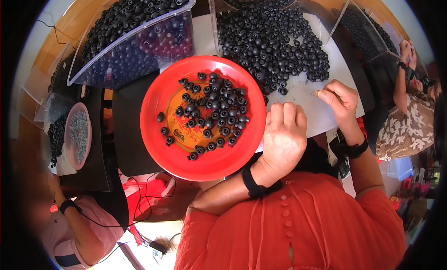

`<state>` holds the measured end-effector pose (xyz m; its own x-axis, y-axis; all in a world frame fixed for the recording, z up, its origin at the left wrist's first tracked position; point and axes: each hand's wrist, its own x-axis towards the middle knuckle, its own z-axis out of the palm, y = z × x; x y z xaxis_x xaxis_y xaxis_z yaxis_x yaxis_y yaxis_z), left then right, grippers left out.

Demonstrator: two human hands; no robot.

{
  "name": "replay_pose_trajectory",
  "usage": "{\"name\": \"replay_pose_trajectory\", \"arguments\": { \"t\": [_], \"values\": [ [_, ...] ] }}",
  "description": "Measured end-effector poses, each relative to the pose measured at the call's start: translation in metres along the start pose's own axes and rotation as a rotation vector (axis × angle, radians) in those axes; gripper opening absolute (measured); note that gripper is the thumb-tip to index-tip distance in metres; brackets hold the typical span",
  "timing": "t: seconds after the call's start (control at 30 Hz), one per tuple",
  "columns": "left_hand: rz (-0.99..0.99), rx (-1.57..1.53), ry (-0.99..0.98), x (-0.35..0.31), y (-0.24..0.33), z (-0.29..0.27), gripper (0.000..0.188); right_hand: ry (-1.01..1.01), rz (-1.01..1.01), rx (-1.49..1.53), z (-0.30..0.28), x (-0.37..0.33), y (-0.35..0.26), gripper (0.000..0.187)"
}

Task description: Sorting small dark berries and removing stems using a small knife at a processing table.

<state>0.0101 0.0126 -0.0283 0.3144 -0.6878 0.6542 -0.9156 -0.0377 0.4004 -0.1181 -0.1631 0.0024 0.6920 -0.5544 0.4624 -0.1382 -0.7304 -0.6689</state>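
Note:
My left hand [285,135] is closed, knuckles up and fingers curled under, beside the right rim of a red round plate [156,125]. Whatever its fingers may hold is hidden. To the right, above the white board [309,115], my right hand [342,100] is closed with thumb and forefinger pressed together; anything between them is too small to make out. Small round black plastic parts [215,103] with holes lie scattered on the plate. Beyond both hands spreads a large pile of similar black parts [265,41] on the board.
A clear bin [135,60] heaped with black parts stands at the far left. Another clear container [215,23] stands behind the pile. At left, a pink tray [70,146] holds small grey pieces. Co-workers sit at left [79,228] and right [402,114]. Cables [144,191] hang below the table.

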Motion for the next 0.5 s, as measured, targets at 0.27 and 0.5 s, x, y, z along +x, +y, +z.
{"name": "replay_pose_trajectory", "arguments": {
  "t": [0.27, 0.5],
  "values": [
    [-0.034, -0.069, 0.078, 0.0012, 0.0013, 0.0053, 0.032, 0.026, -0.02, 0.037, 0.0033, 0.0022, -0.0007, 0.021],
    [-0.07, -0.113, 0.14, 0.0021, 0.0047, 0.0072, 0.027, 0.029, -0.018, 0.064, 0.004, 0.0008, 0.003, 0.022]
  ]
}}
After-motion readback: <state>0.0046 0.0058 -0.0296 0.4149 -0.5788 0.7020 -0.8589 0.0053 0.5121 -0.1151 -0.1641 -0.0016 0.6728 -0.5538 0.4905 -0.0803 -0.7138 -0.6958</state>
